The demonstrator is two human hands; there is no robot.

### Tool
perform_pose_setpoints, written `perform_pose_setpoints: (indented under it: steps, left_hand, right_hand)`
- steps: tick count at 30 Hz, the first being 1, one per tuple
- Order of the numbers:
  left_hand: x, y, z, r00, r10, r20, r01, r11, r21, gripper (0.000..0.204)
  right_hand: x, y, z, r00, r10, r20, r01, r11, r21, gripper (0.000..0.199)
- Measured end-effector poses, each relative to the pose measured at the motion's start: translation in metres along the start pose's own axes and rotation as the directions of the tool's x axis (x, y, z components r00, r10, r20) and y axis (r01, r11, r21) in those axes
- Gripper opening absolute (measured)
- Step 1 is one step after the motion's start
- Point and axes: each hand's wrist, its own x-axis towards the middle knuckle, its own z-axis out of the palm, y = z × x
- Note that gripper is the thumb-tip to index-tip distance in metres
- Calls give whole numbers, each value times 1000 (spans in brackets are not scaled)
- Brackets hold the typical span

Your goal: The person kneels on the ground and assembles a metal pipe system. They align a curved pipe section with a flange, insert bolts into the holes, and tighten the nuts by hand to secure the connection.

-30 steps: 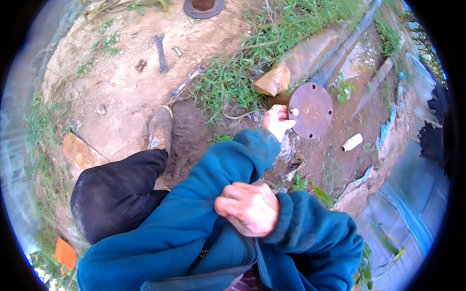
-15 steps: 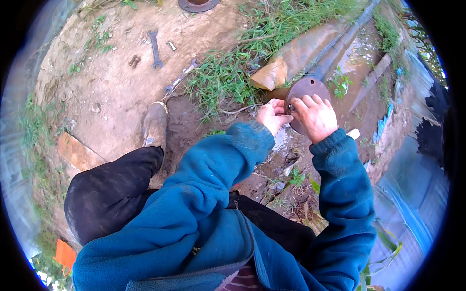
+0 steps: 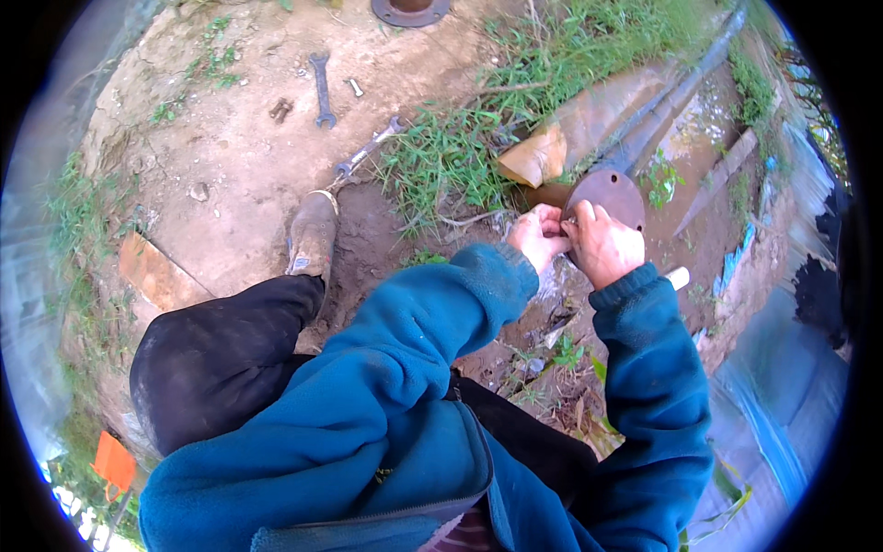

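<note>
A round rusty flange plate (image 3: 614,195) with holes near its rim stands at the end of a blue-grey pipe (image 3: 635,147). At the plate's left edge my left hand (image 3: 537,237) is closed, thumb and fingers pinched together. My right hand (image 3: 607,248) lies over the plate's lower part with its fingers bent in, their tips meeting the left hand's. Whatever small piece sits between the fingertips is hidden. The lower left of the plate is covered by my hands.
Two open-ended wrenches, one dark (image 3: 322,90) and one shiny (image 3: 368,147), lie on the dirt with a small bolt (image 3: 355,87) and rusty pieces (image 3: 281,110). A flange ring (image 3: 411,13) lies at the far edge. Grass (image 3: 451,166) and a brown cut-open tube (image 3: 543,156) border muddy water.
My right hand has shifted down and left on the plate, its fingers drawing in against the left hand's fingertips. The whole view has shifted slightly.
</note>
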Motion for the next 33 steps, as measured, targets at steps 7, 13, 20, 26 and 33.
perform_pose_setpoints:
  steps: [7,13,20,26,33]
  left_hand:
    - [-4,12,1,1000,10,6,-11,991,131,39]
    - [-9,15,2,1000,6,-29,-1,984,180,40]
    - [-4,6,0,1000,-2,11,2,1000,27,41]
    - [-6,12,-1,1000,-2,20,1,999,52,39]
    - [-7,12,-1,1000,-6,28,4,997,76,42]
  right_hand:
    - [4,0,-7,992,-111,-61,109,993,-37,20]
    - [13,-6,-27,996,20,85,-18,1000,-15,14]
    - [7,-6,-4,995,2,101,2,999,-44,14]
    - [-1,6,-19,991,-99,86,101,995,-16,14]
    - [-2,9,-9,989,-142,28,144,987,-73,13]
